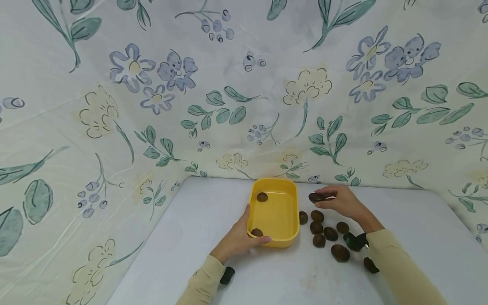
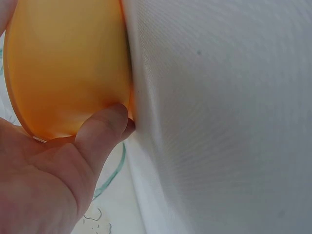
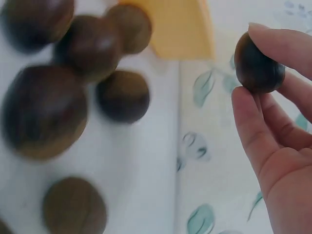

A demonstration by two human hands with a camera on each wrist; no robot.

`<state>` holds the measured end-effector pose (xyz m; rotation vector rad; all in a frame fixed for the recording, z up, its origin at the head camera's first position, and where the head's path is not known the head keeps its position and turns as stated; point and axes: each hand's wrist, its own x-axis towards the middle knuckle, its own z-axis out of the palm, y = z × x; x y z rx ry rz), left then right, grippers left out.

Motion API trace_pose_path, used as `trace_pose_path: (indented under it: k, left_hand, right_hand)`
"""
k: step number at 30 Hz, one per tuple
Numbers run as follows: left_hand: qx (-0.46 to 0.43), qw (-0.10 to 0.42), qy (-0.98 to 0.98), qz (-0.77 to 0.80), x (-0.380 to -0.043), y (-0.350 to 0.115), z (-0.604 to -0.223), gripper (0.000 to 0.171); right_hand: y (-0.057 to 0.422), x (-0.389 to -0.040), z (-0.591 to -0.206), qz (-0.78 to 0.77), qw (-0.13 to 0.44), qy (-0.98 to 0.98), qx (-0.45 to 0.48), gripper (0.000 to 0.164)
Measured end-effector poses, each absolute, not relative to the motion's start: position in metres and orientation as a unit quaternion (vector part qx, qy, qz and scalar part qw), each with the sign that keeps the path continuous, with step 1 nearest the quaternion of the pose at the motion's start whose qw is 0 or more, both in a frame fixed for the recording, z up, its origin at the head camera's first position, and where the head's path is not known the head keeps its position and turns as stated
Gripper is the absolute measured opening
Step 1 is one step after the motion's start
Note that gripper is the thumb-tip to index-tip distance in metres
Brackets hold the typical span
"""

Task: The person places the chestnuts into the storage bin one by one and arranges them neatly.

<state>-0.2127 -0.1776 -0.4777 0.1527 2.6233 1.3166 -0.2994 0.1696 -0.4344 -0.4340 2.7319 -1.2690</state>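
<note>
A yellow rectangular plastic tub (image 1: 279, 212) stands on the white table, with one chestnut (image 1: 262, 197) near its far left corner and another chestnut (image 1: 257, 232) at its front left. My left hand (image 1: 240, 237) grips the tub's front left corner, the thumb along the front. The left wrist view shows fingers pressed to the tub's wall (image 2: 68, 63). To the right of the tub, my right hand (image 1: 343, 202) pinches a dark brown chestnut (image 3: 258, 66) between thumb and fingertips. In the right wrist view, that chestnut appears apart from the others.
Several loose chestnuts (image 1: 330, 233) lie right of the tub, one of them (image 1: 303, 217) close against its side. Another chestnut (image 1: 370, 264) sits beside the right sleeve. Floral cloth (image 1: 267, 127) hangs behind the table (image 1: 282, 275). Dark wrist gear (image 1: 227, 275) shows by the left sleeve.
</note>
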Motion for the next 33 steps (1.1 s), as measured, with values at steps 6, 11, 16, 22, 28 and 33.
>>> trace_pose_path:
  k: [6,11,16,22,28,33]
  left_hand:
    - [0.047,0.105,0.886,0.449,-0.213,-0.176,-0.476,0.133]
    - [0.044,0.105,0.888,0.446,-0.212,-0.175,-0.476,0.133]
    - [0.045,0.104,0.888,0.446,-0.213,-0.176,-0.476,0.133]
    - [0.053,0.104,0.884,0.453,-0.214,-0.178,-0.479,0.134]
    - [0.058,0.105,0.881,0.458,-0.215,-0.179,-0.48,0.134]
    - [0.058,0.106,0.884,0.451,-0.215,-0.178,-0.478,0.133]
  right_hand:
    - [0.152,-0.303,-0.422,-0.437,0.062,0.886,-0.141,0.051]
    - [0.136,-0.307,-0.417,-0.465,0.068,0.868,-0.163,0.051]
    - [0.115,-0.309,-0.412,-0.483,0.075,0.856,-0.168,0.05]
    - [0.088,-0.317,-0.412,-0.504,0.086,0.846,-0.151,0.051]
    - [0.064,-0.324,-0.415,-0.519,0.092,0.838,-0.139,0.046]
    - [0.046,-0.329,-0.422,-0.531,0.101,0.832,-0.122,0.043]
